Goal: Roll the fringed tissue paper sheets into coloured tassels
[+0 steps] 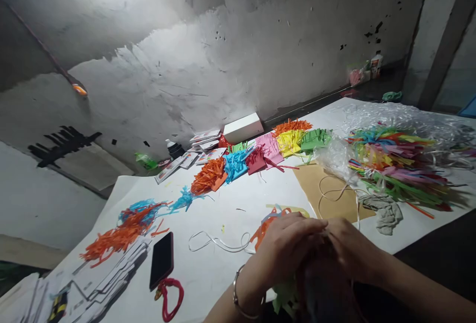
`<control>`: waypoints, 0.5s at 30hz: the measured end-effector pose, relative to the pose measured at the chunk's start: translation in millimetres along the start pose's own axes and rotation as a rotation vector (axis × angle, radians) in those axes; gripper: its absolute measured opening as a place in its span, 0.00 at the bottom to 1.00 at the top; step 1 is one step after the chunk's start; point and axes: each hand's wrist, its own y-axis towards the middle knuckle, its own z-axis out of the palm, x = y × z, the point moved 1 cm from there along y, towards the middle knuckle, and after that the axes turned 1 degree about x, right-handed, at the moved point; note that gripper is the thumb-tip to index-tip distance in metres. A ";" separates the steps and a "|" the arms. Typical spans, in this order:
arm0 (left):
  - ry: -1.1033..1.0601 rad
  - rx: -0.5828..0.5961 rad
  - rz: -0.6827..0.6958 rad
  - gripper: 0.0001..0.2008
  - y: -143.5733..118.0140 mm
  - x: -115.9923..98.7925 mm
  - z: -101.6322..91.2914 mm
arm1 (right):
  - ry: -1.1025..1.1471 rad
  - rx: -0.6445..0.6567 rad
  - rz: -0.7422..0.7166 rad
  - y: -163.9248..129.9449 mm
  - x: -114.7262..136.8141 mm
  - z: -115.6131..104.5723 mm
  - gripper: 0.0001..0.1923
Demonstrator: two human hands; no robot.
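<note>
- On my feed the left hand (286, 239) and the right hand (347, 243) meet at the lower right of centre, low over the near edge of the table (201, 219), fingers curled in together. What they grip is hidden, so I can't tell how tightly either one closes.
- Far left, I see a stack of printed papers (107, 278), with orange paper shreds (115, 236) and blue paper shreds (139, 208) heaped just beyond it.
- Right of the stack lies a dark-screened phone (162, 259), a red cord strap (181, 296) at its lower end.
- Toward the middle, a small light-blue paper tassel (184, 199) lies near a loose white string (233, 250).
- Behind these, fringed paper pieces run in a row: orange (208, 174), blue (236, 164), dark red (256, 162), pink (271, 148), yellow (290, 142) and green (316, 139). A white box (243, 129) stands behind them.
- Orange paper strips (262, 231) stick out just past my left hand and green paper strips (284, 298) hang below it; I can't make out whether they belong to one bundle.
- Beyond my right hand, I have a tan sheet (330, 204), a crumpled grey cloth (386, 214) and a pile of multicoloured paper tassels (401, 164), with clear plastic wrap (401, 117) behind.
</note>
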 end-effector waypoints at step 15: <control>-0.375 0.064 -0.609 0.51 -51.0 17.8 31.1 | 0.113 -0.031 0.093 -3.1 -6.6 21.8 0.23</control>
